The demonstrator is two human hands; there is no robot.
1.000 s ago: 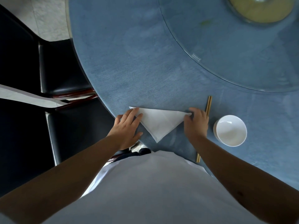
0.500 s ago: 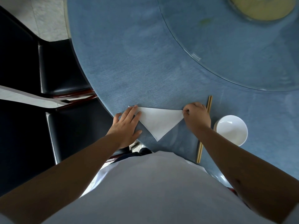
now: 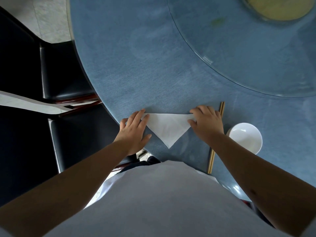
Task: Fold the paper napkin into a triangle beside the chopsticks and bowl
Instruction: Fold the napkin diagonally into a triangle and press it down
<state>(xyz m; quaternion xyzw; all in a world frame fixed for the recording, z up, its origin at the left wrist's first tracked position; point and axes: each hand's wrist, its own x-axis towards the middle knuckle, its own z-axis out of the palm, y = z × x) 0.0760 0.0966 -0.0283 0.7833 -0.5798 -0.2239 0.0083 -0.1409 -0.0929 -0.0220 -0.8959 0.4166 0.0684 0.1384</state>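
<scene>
A white paper napkin (image 3: 168, 128) lies on the blue tablecloth, folded into a triangle with its point toward me. My left hand (image 3: 134, 132) rests flat with fingers spread on the napkin's left corner. My right hand (image 3: 206, 123) presses the right corner, its fingers curled over the napkin's edge. A pair of wooden chopsticks (image 3: 212, 158) lies just right of the napkin, partly hidden under my right hand and forearm. A white bowl (image 3: 245, 138) stands to the right of the chopsticks.
The round table (image 3: 145, 65) has a glass turntable (image 3: 248, 48) at the back right, with a yellow dish (image 3: 277, 9) on it. Black chairs (image 3: 65, 71) stand to the left along the table's edge. My white shirt fills the lower view.
My right hand has slid a little away from me along the napkin's right corner, and the napkin's top edge now lies straighter. My left hand has stayed on the left corner.
</scene>
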